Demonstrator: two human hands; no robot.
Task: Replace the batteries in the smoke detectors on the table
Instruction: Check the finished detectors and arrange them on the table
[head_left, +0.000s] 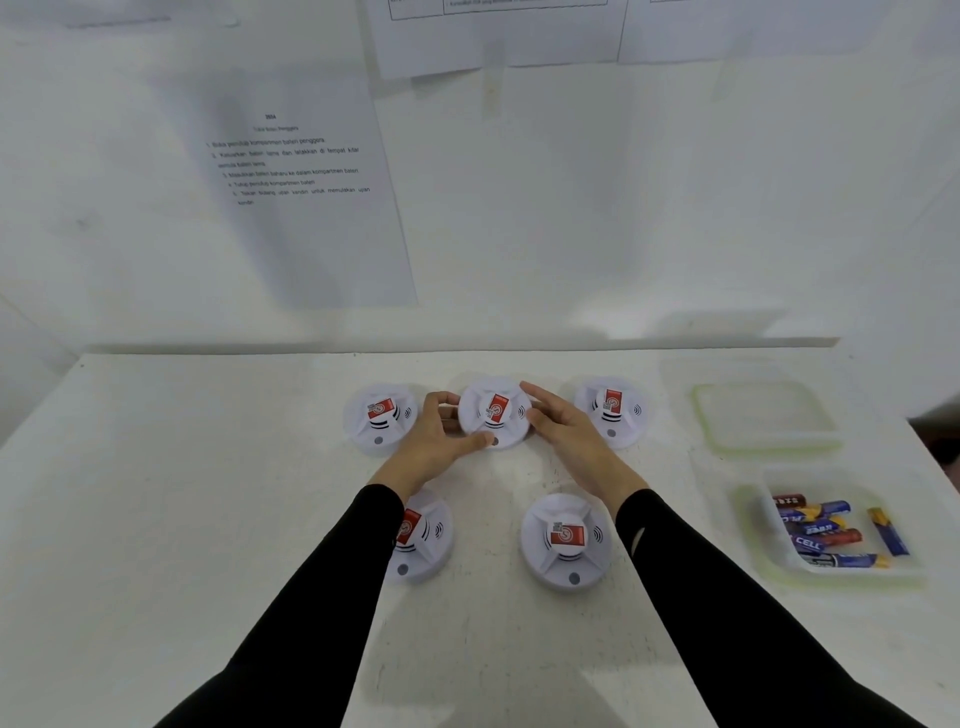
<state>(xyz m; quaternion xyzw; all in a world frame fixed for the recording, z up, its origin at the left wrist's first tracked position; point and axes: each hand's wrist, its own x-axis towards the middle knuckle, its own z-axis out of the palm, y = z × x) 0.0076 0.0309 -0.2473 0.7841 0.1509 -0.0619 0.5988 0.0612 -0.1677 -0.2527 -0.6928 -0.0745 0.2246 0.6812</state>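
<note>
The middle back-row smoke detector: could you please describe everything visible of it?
The middle smoke detector is a round white plastic-looking disc with a raised hub, red label and grey button near its front edge. It lies face up on the table. The left hand grips its left rim; the right hand touches its right side with straight fingers.

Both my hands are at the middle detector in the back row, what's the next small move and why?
Probably close the right hand onto the middle back detector so both hands can lift and flip it. The left hand already curls round its left rim, the right one lies open just beside it, and the detector sits face up on the table, so its battery side is hidden.
</note>
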